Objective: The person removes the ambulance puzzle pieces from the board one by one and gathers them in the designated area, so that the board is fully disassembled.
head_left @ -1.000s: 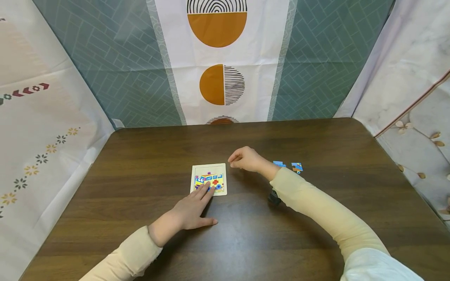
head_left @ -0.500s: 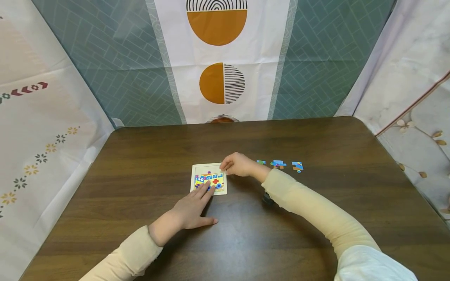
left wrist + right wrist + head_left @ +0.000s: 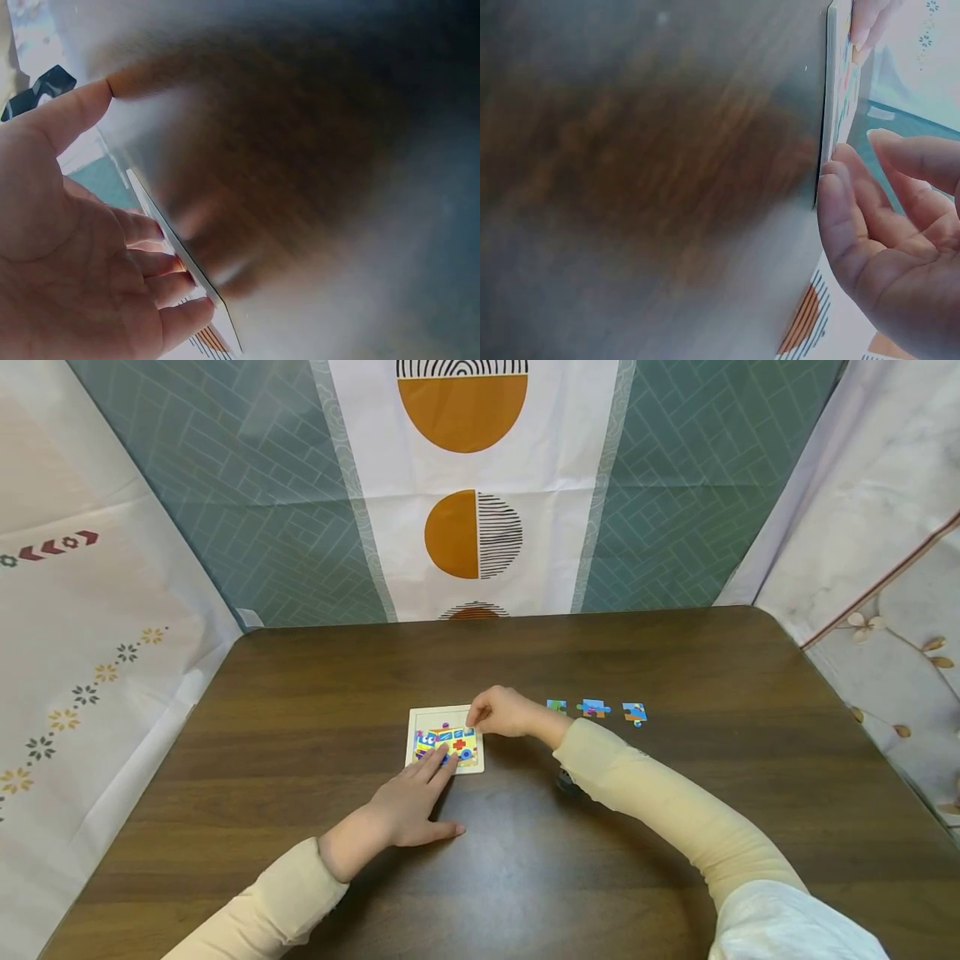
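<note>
Jigsaw tray (image 3: pixel 431 712), centre of frame.
Left hand (image 3: pixel 412 802) spread on it; right hand (image 3: pixel 508 712) curled at its upper-right corner, whether pinching anything we can't tell. We'd brace lightly, align, then press.

A wide dark brown wood-grained table (image 3: pixel 517 827) has rounded far corners. Behind it there hangs a creased grey-green cloth (image 3: pixel 660 510) with a thin brick pattern, and in its middle runs a white vertical panel (image 3: pixel 465 472). On this panel are printed an ochre half disc (image 3: pixel 462 414) under black arcs, a circle (image 3: pixel 457 535) half ochre and half black-striped, and a third round figure (image 3: pixel 474 612), partly hidden by the table. At left, a white cloth (image 3: pixel 127 577) bears dark red arrows (image 3: pixel 51 547) and a diagonal row of small flowers (image 3: pixel 85 694). At right, a white marbled cloth (image 3: pixel 862 543) shows a brown branch (image 3: pixel 906 641).
</note>
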`<state>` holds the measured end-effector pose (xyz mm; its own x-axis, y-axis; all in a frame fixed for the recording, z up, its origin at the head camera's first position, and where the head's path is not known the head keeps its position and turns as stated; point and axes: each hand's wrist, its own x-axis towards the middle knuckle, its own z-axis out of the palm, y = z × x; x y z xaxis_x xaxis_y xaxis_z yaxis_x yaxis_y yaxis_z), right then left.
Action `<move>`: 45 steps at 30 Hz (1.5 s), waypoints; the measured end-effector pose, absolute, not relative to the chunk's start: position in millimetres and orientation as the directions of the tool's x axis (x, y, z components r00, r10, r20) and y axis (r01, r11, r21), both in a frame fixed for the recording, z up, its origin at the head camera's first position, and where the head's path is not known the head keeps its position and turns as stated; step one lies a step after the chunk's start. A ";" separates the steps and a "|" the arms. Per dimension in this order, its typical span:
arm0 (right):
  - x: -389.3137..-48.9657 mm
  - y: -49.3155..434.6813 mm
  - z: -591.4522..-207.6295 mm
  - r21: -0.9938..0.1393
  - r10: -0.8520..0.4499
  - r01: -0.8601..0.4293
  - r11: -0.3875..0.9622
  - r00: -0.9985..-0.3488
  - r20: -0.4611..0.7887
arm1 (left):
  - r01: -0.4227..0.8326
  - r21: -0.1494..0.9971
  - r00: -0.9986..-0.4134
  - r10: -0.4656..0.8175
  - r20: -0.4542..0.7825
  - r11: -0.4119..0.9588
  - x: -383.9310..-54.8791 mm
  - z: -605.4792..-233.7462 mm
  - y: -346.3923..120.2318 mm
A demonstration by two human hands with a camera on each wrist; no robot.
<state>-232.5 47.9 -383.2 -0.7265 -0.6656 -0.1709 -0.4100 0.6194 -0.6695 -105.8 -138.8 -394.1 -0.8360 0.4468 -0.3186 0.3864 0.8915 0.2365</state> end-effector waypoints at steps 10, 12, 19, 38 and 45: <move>-231.6 41.2 -386.1 -0.711 -0.637 -0.351 0.609 -0.750 -0.176 | 0.378 0.240 -0.837 0.441 -0.324 0.894 -105.1 -391.9 -138.2; -231.5 39.2 -387.9 -0.723 -0.629 -0.334 0.604 -0.757 -0.176 | 0.379 0.245 -0.836 0.444 -0.323 0.892 -104.6 -390.7 -138.2; -230.0 34.3 -391.8 -0.729 -0.585 -0.302 0.614 -0.794 -0.164 | 0.375 0.250 -0.833 0.443 -0.332 0.893 -104.3 -390.0 -137.6; -235.0 34.9 -399.2 -0.871 -0.455 0.084 0.484 -0.826 -0.332 | 0.381 0.265 -0.847 0.449 -0.285 0.886 -103.6 -389.4 -136.3; -235.4 34.5 -399.9 -0.881 -0.428 0.180 0.438 -0.820 -0.380 | 0.355 0.259 -0.845 0.427 -0.321 0.898 -104.5 -389.6 -135.5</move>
